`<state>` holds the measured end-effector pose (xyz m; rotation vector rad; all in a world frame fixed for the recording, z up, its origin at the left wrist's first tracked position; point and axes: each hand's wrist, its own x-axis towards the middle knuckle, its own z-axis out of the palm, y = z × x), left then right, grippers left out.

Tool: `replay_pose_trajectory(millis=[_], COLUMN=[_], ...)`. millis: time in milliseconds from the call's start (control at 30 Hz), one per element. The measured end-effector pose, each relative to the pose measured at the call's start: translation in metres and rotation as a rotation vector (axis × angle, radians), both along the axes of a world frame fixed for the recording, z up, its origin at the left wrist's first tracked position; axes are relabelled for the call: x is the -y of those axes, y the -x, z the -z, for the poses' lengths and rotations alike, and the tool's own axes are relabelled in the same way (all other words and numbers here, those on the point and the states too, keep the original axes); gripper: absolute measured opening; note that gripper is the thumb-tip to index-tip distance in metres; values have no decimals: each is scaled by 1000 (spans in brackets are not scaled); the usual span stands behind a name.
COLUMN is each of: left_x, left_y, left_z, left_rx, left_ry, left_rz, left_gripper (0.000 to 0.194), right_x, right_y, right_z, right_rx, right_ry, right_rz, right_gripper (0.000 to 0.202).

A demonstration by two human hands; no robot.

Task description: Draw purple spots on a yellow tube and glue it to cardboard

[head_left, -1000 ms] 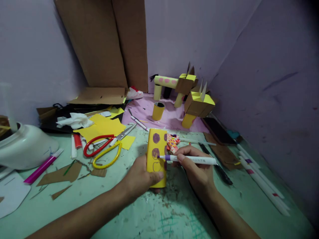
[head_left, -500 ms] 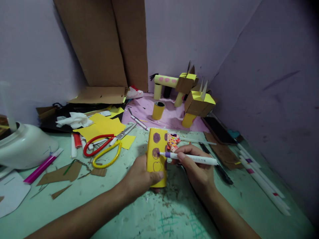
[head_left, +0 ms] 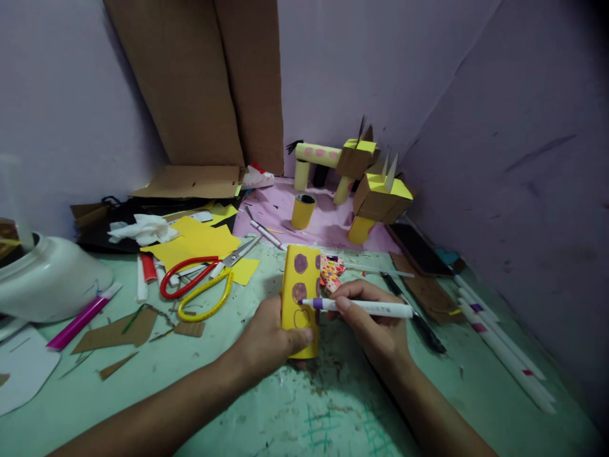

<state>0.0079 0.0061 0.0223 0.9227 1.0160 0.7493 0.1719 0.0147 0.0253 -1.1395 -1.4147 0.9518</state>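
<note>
The yellow piece (head_left: pixel 301 279) is near the centre of the frame, just below the middle, its lower part inside the left grip and its upper part rising clear of it. The left hand (head_left: pixel 269 330) clamps it from the left, thumb laid across the front face; the fingers behind are mostly hidden. Down that face run 2 filled purple spots and, below them, 1 outlined shape. The right hand (head_left: pixel 375 327), right of centre, pinches the white marker (head_left: pixel 373 308) between thumb and fingers close to its purple band. The marker points left, its tip at the lower edge of the 2nd spot; the right grip itself sits just beside the piece's right edge. A patterned scrap (head_left: pixel 330 271) lies just above the right hand. On the green tabletop (head_left: pixel 228 419), left of centre, scissors (head_left: pixel 236 255) with 1 red and 1 yellow handle rest partly over yellow paper (head_left: pixel 200 238).
</note>
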Motion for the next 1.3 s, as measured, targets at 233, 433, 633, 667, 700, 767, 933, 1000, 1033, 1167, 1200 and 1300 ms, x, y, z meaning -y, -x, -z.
replay_pose_trajectory(millis=[233, 433, 633, 667, 700, 767, 933, 1000, 1033, 1167, 1200, 1300], left_x=[1, 0, 0, 0, 0, 0, -1, -1, 0, 1, 2, 1], left_y=[-1, -1, -1, -1, -1, -1, -2, -2, -2, -1, -1, 0], left_z=[-1, -1, -3, -3, -3, -3, -2, -2, -2, -1, -1, -2], left_rx=[-24, -27, -40, -45, -47, -45, -59, -59, -55, -69, -77, -74], left_ry=[9, 0, -12, -10, -11, -15, -12, -9, -7, 3, 1, -14], left_rz=[4, 4, 18, 21, 22, 24, 27, 23, 18, 9, 12, 19], left_gripper=[45, 47, 46, 46, 46, 46, 48, 48, 47, 46, 45, 44], right_x=[-1, -1, 0, 0, 0, -1, -1, -1, -2, -2, -2, -3], right_y=[0, -1, 2, 2, 2, 1, 0, 0, 0, -1, -2, -5], right_z=[2, 5, 4, 4, 4, 5, 7, 8, 8, 7, 8, 9], right_rx=[-24, -13, -80, -79, -71, -46, -42, -27, -22, -7, 1, 30], right_ry=[-10, -12, 15, 15, 12, 2, -14, -34, -41, -41, -51, -88], right_rz=[19, -13, 25, 14, 1, -20, -26, -37, -36, -11, -22, -77], right_gripper=[11, 13, 10, 10, 10, 11, 12, 11, 10, 11, 11, 11])
